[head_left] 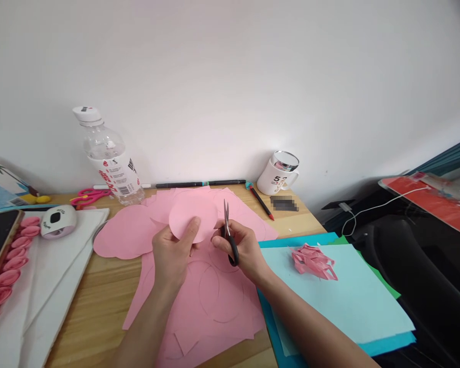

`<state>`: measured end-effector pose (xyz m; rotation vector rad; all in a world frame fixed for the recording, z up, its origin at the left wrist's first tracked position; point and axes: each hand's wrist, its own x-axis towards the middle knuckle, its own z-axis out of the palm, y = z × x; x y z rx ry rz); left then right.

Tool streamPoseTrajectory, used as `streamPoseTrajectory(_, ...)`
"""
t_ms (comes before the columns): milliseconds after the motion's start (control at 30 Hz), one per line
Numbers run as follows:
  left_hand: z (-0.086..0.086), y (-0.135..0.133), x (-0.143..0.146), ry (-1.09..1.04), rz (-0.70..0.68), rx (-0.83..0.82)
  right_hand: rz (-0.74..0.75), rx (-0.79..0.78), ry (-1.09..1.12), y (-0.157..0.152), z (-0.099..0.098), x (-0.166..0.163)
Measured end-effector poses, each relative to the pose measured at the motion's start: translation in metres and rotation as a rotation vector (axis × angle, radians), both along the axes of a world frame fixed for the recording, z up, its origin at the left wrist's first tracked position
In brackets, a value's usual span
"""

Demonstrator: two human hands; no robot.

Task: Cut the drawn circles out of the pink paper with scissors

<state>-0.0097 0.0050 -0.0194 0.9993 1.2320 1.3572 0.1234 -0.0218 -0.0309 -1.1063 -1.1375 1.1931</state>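
My left hand (173,253) pinches the lower edge of a round pink paper disc (193,217), held upright above the table. My right hand (240,248) grips small black-handled scissors (228,232), blades pointing up, right beside the disc's right edge. Under both hands lie pink paper sheets (210,296) with pencilled circles drawn on them. More cut pink shapes (126,237) lie to the left.
A plastic bottle (109,161), pink scissors (90,197), pens (201,183) and a white mug (278,176) stand along the wall. Light blue paper (352,301) with pink paper scraps (314,261) lies right. Pink paper rolls (9,266) and a white device (58,221) lie left.
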Motion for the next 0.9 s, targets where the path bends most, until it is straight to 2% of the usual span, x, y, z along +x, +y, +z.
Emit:
streamPoseTrajectory(133,0.003,0.0,-0.002,-0.038,0.005,0.017,0.121,-0.018,0.02,0.0,0.001,0.002)
streamPoseTrajectory(267,0.009,-0.002,-0.001,0.054,-0.023,0.051,0.181,-0.02,0.0,0.0,0.001,0.005)
streamPoseTrajectory(900,0.007,-0.002,-0.001,0.125,-0.016,0.082,0.173,-0.012,-0.049,0.0,0.0,0.007)
